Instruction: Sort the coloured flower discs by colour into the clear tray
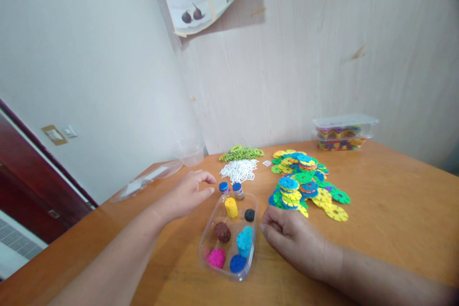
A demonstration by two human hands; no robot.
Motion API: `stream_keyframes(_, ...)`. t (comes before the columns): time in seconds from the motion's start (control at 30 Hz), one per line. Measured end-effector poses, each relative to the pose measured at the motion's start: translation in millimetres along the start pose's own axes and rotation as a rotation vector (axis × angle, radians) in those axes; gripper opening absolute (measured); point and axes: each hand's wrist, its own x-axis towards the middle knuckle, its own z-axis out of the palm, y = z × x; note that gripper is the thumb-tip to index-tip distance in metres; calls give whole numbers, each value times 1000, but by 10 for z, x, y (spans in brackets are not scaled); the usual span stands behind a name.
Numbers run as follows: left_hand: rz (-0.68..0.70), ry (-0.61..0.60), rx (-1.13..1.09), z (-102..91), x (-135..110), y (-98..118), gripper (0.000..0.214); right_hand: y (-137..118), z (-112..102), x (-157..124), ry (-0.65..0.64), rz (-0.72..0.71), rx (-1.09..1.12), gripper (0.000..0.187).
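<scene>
My left hand (195, 190) is open above the table, its fingers stretched toward two small blue-topped pieces, a left one (224, 187) and a right one (237, 189); it is apart from them. My right hand (292, 236) is curled closed beside the right rim of a clear plastic container (204, 236); the inside of its fingers is hidden. In the container are stacks of notched discs: yellow (231, 207), black (249, 215), brown (222, 232), light blue (244, 240), pink (217, 258) and dark blue (237, 263).
A loose heap of multicoloured notched discs (304, 179) lies to the right. Farther back are white flat pieces (239, 170) and a green pile (242, 153). A clear tub (190, 153) and lids (148, 180) lie at left; filled boxes (344, 131) stand by the wall.
</scene>
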Motion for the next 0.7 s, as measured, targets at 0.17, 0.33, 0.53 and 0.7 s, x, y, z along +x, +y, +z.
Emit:
stream_keyframes(0.17, -13, -6, -19, 132, 254, -189, 33, 10, 13, 0, 8, 8, -3, 16)
stream_keyframes(0.33, 16, -133, -29, 251, 415, -249, 34, 16, 24, 5, 4, 4, 4, 17)
stream_keyframes(0.53, -25, -185, -48, 313, 500, -280, 32, -9, 10, 3, 9, 24, 8, 15)
stream_keyframes(0.7, -29, -150, -46, 235, 471, -227, 34, -36, -16, -2, -4, 25, 6, 16)
